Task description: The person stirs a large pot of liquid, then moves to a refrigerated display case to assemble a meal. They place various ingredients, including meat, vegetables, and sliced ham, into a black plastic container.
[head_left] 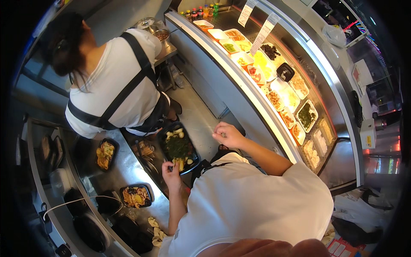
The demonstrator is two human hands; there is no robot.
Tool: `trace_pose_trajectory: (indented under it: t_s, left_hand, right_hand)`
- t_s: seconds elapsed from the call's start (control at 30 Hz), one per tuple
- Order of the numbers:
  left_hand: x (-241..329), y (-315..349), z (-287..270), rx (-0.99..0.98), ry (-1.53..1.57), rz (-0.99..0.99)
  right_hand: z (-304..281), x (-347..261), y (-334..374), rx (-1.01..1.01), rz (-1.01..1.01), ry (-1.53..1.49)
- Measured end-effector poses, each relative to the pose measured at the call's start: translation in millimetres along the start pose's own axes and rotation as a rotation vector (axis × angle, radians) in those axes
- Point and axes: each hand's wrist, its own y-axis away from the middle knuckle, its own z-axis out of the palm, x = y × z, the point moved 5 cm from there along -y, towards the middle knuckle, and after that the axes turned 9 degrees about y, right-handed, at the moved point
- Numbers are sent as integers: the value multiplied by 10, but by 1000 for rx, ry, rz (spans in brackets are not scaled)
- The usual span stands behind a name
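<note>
My left hand (pixel 172 176) is closed on the near left edge of a black food tray (pixel 195 166), which is held over the gap beside the metal counter. Dark leafy greens (pixel 177 147) fill the tray's middle, with pale round pieces at its far end and yellowish pieces near my fingers. To the right of the tray, my right hand (pixel 229 135) is raised, its fingers curled into a pinch. Whether anything small is between those fingertips I cannot make out.
A co-worker (pixel 109 81) in a white shirt with black straps stands at the left. Two black containers of food (pixel 136 195) sit on the metal counter (pixel 124 171). A lit display case (pixel 244 64) with several food trays runs along the right; a metal pot (pixel 162 37) stands at the back.
</note>
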Motion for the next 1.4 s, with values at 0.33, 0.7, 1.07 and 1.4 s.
trace_pose_trajectory:
  t_s: [0.33,0.7,1.07,1.4]
  left_hand:
    - [-533,193,1271,-84,-53,-20]
    - [-890,223,2138,-261,-118,-103]
    - [-937,-831,2822,-655,62,-229]
    - [-843,-1439,2964,-683,74,-767]
  right_hand:
    - [-636,876,607,-34,102,147]
    - [-1055,1197,577,-178,578,-426]
    - [-1150,1275,379,76,683,-402]
    - [-1324,1018,-263,176,672,-281]
